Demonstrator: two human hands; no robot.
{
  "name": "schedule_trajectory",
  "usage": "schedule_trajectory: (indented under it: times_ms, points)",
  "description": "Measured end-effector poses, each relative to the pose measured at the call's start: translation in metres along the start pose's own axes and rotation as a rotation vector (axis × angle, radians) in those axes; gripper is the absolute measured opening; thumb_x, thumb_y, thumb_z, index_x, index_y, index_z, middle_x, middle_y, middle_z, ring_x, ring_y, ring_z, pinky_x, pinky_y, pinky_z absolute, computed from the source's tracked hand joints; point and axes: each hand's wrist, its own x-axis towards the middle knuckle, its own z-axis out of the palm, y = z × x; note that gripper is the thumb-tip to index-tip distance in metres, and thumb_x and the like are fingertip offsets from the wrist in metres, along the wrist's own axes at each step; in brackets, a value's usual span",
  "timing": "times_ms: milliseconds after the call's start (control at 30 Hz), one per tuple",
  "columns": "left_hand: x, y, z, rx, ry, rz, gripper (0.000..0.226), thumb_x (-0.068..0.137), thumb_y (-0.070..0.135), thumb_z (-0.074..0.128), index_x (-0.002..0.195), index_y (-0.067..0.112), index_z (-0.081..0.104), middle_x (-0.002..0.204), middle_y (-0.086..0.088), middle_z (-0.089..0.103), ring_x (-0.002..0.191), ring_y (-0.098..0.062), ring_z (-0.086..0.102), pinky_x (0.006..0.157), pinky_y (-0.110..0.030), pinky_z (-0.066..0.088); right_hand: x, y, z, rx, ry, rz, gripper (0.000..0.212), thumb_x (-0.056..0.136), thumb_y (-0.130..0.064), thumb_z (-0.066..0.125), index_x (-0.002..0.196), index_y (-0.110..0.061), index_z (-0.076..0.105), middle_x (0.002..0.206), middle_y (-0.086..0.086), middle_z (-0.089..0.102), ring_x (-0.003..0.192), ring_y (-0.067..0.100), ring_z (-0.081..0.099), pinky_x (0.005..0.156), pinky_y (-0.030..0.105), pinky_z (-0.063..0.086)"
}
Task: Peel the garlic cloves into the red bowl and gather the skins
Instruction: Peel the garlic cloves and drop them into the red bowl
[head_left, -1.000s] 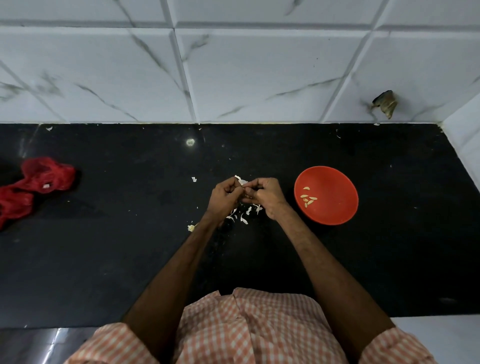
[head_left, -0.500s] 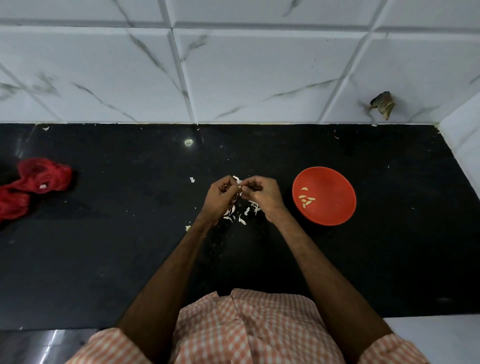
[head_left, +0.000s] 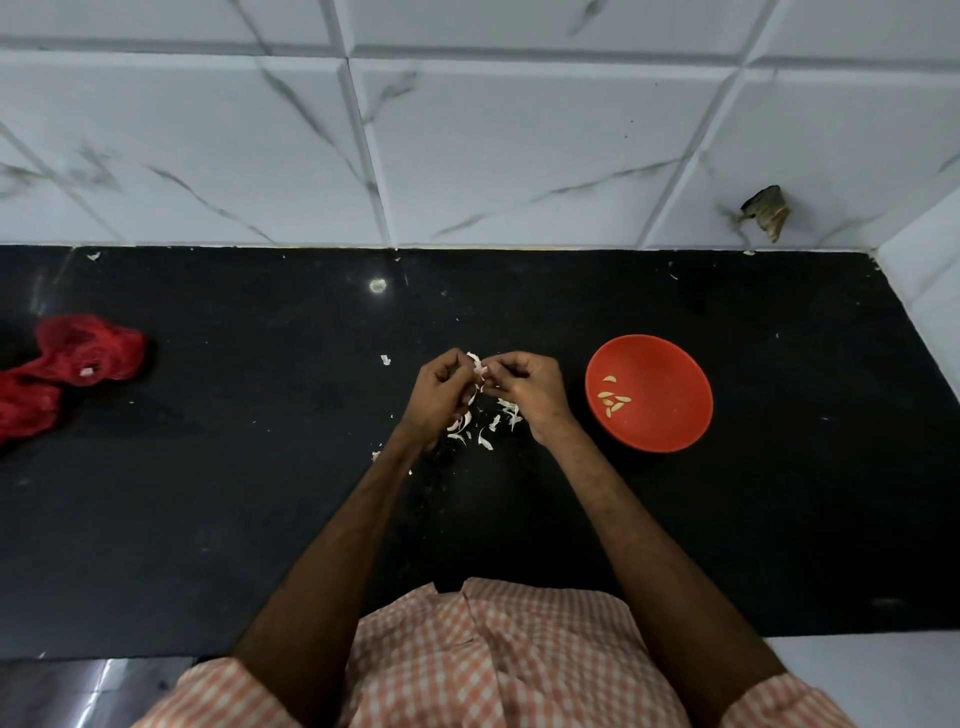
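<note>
Over the middle of the black counter, my left hand (head_left: 440, 391) and my right hand (head_left: 529, 387) meet and pinch one garlic clove (head_left: 478, 370) between their fingertips; white skin sticks up from it. A scatter of white skins (head_left: 483, 423) lies on the counter just below the hands. The red bowl (head_left: 670, 421) stands to the right of my right hand, a short gap apart, with several peeled cloves (head_left: 613, 399) inside.
A red mesh bag (head_left: 67, 364) lies crumpled at the far left. Stray skin flakes (head_left: 385, 359) dot the black counter (head_left: 208, 493). The tiled wall (head_left: 467, 145) runs along the back and a side wall closes the right end.
Both hands stay joined on the clove with only small finger movement. More loose skin shows between and beneath the hands.
</note>
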Motion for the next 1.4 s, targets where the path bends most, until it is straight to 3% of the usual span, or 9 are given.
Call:
schedule_trajectory:
  times_ms: [167,267,433,633,800,1100,1167,1267,1400]
  points:
    - [-0.002,-0.006,-0.004,-0.007,0.018,-0.017,0.021,0.101,0.005,0.046,0.08,0.006,0.05,0.056,-0.002,0.042,0.04,-0.007,0.03,0.036,-0.018,0.025,0.002,-0.001,-0.002,0.069,0.059,0.037,0.015,0.096,0.001,0.06,0.094,-0.008,0.071,0.084,0.008,0.07,0.076,0.012,0.067,0.073,0.026,0.061]
    - [-0.001,-0.011,-0.005,0.138,0.042,-0.031,0.025,0.099,0.006,0.043,0.075,0.002,0.051,0.054,-0.004,0.044,0.039,-0.008,0.034,0.04,-0.02,0.028,0.002,0.0,-0.004,0.079,0.063,0.038,0.014,0.096,0.0,0.061,0.094,-0.01,0.071,0.083,0.007,0.07,0.075,0.009,0.067,0.076,0.027,0.061]
    - [0.001,-0.018,-0.005,0.445,0.07,0.045,0.045,0.103,0.04,0.047,0.068,0.015,0.058,0.057,0.002,0.053,0.049,-0.009,0.044,0.051,-0.028,0.037,0.0,0.001,-0.002,0.013,0.097,-0.003,0.012,0.095,0.001,0.062,0.094,-0.008,0.071,0.087,0.009,0.071,0.079,0.011,0.07,0.071,0.024,0.06]
    - [0.008,-0.013,0.003,0.626,-0.004,0.236,0.019,0.102,0.031,0.053,0.086,0.02,0.057,0.07,0.006,0.059,0.061,-0.012,0.053,0.06,-0.033,0.045,-0.001,0.0,0.0,-0.121,0.148,-0.059,0.017,0.093,0.0,0.065,0.086,-0.015,0.071,0.091,0.01,0.073,0.085,0.022,0.074,0.071,0.03,0.062]
    - [0.012,-0.012,0.004,0.574,-0.049,0.176,0.025,0.1,0.017,0.057,0.075,0.021,0.054,0.067,0.005,0.056,0.062,-0.01,0.049,0.062,-0.03,0.04,0.0,0.001,-0.002,-0.515,0.159,-0.169,0.006,0.093,-0.007,0.065,0.091,-0.009,0.07,0.08,-0.005,0.068,0.073,0.009,0.068,0.066,0.025,0.059]
    - [0.005,-0.002,0.01,0.166,-0.148,0.011,0.023,0.103,0.007,0.049,0.083,0.003,0.06,0.066,0.0,0.052,0.057,-0.005,0.047,0.058,-0.019,0.039,-0.003,-0.019,-0.004,-1.066,0.049,-0.359,0.021,0.105,-0.021,0.045,0.084,-0.018,0.046,0.084,0.0,0.051,0.073,0.012,0.047,0.067,0.028,0.033]
    - [0.007,-0.002,0.007,0.15,-0.144,0.01,0.023,0.103,0.01,0.05,0.085,0.001,0.062,0.067,0.0,0.053,0.058,-0.005,0.048,0.059,-0.019,0.041,-0.002,-0.021,-0.004,-1.064,0.076,-0.331,0.024,0.105,-0.024,0.046,0.081,-0.018,0.045,0.08,-0.002,0.051,0.069,0.013,0.046,0.064,0.027,0.032]
    - [0.009,-0.004,0.005,0.193,-0.118,0.039,0.027,0.097,0.025,0.055,0.08,0.007,0.063,0.069,-0.006,0.055,0.063,-0.015,0.049,0.064,-0.033,0.041,0.002,-0.016,-0.002,-0.916,0.097,-0.203,0.035,0.104,-0.031,0.049,0.071,-0.019,0.046,0.068,-0.005,0.051,0.059,0.009,0.047,0.055,0.026,0.032]
    - [0.009,-0.006,0.003,0.266,-0.054,0.046,0.035,0.097,0.029,0.056,0.08,0.0,0.062,0.064,-0.001,0.053,0.058,-0.012,0.045,0.057,-0.029,0.036,0.002,-0.008,0.001,-0.652,0.116,-0.198,0.026,0.096,-0.029,0.065,0.074,-0.018,0.057,0.069,-0.005,0.06,0.059,0.002,0.056,0.056,0.016,0.042]
